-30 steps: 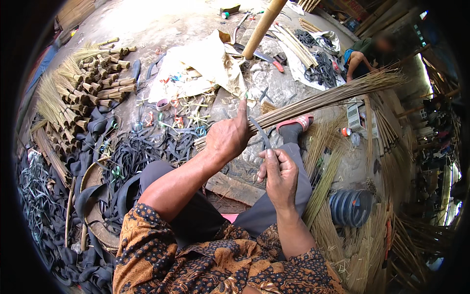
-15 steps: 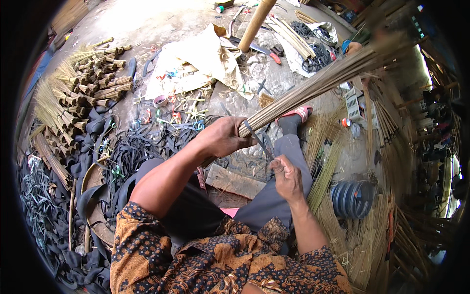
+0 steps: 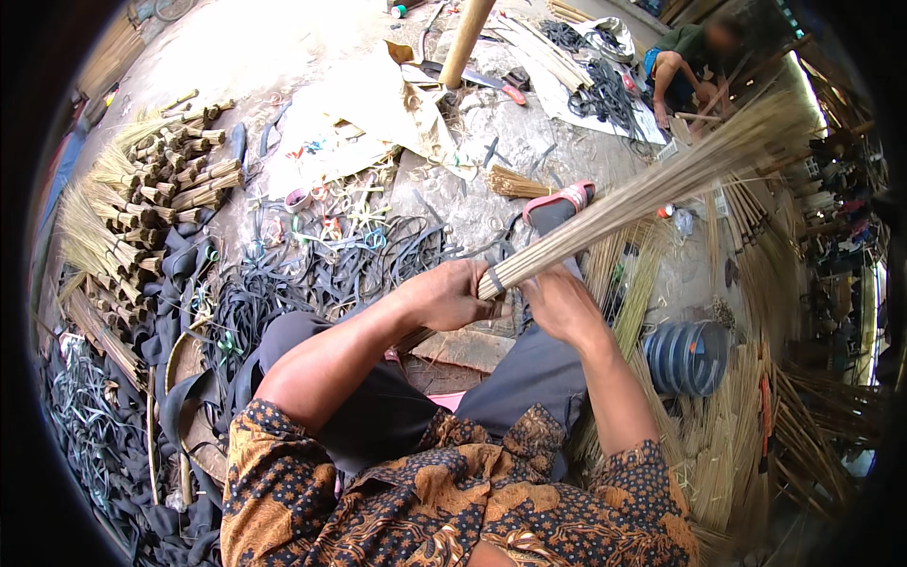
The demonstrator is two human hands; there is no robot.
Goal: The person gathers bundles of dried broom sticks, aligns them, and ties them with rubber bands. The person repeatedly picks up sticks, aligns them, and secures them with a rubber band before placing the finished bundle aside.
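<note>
Stick bundle (image 3: 605, 214): slants from between the knees up to the R; prob. angled so loose tips clear the body.
L hand (image 3: 452, 295): closed round bundle's lower part, next to band; prob. to hold sticks tight.
R hand (image 3: 565, 304): at bundle's near side, close to band; fingers hidden, can't tell if gripping.
Band (image 3: 495, 278): dark, flat, round the sticks.
Strip heap (image 3: 274, 288): dark, beyond L knee (image 3: 288, 331); prob. for quick reach.
Bundle look: thin, tan-grey sticks; packed at band, fanned + blurred at tips.
</note>
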